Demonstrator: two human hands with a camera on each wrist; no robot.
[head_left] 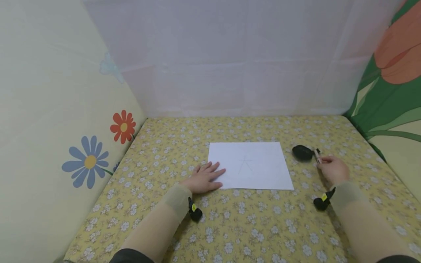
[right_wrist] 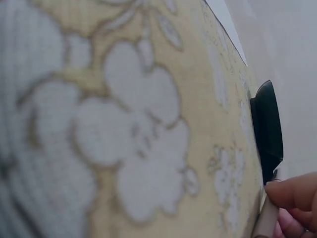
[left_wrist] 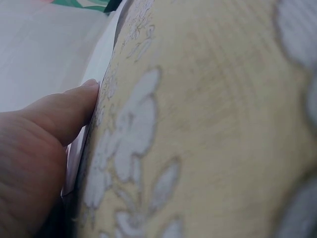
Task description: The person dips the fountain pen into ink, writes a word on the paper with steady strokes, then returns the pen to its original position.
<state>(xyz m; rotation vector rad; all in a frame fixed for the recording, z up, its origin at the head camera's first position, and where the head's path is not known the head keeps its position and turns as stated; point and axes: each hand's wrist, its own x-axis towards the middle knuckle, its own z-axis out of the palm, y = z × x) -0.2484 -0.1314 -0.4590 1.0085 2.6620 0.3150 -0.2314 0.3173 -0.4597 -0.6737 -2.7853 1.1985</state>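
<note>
A white sheet of paper (head_left: 263,175) lies on the flowered cloth, with faint strokes near its middle that form a figure like "大". My left hand (head_left: 204,179) rests with fingers spread on the paper's left side; in the left wrist view its thumb (left_wrist: 69,109) reaches the sheet's edge. Thumb and fingers of my right hand (head_left: 333,170) pinch a slim, light-coloured pen (head_left: 317,156) with a dark end, to the right of the sheet. Just left of the pen sits a black, rounded object (head_left: 302,152), shaped like a computer mouse, seen side-on (right_wrist: 268,126) in the right wrist view.
The table is covered by a yellow cloth (head_left: 250,226) with white flowers. A pale curtain (head_left: 236,62) hangs behind its far edge. Panels with printed flowers stand at the left (head_left: 49,109) and right (head_left: 394,106).
</note>
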